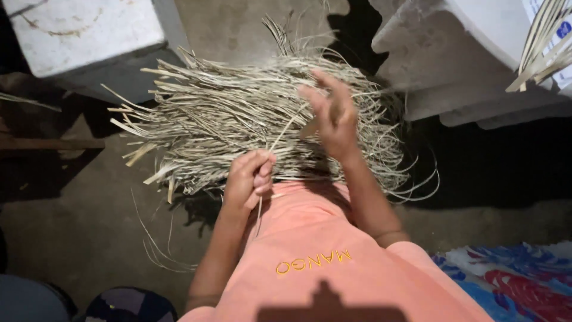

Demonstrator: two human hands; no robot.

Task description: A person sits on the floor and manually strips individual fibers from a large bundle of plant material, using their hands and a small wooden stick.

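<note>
Your left hand [249, 177] was closed in a loose fist, thumb and fingers pinched on a single pale strip [285, 132]. It sat just above your lap, at the near edge of the pile. Your right hand [332, 117] was raised over the pile with fingers apart and slightly curled; the strip's upper end seemed to reach its fingertips, but the hand was blurred, so I couldn't tell whether it actually gripped.

The strip ran diagonally: lower end below your left fist, hanging toward the orange shirt [322, 250], upper end up and to the right toward your right hand. Long axis near vertical in view, tilted right.

My read on the step: you were pulling one strip out of the bundle and running it between the hands. The next move would need a steady left pinch and a right-hand draw along the strip's length, not across it, or it would kink.

The bundle of dried strips [238, 125] lay on the concrete floor [77, 226] right in front of you, its strips mostly left to right, cut ends fanned at left, loose curls at right. More strips [545, 42] leaned at top right against a grey block [453, 65]. Patterned cloth [518, 280] at lower right.
</note>
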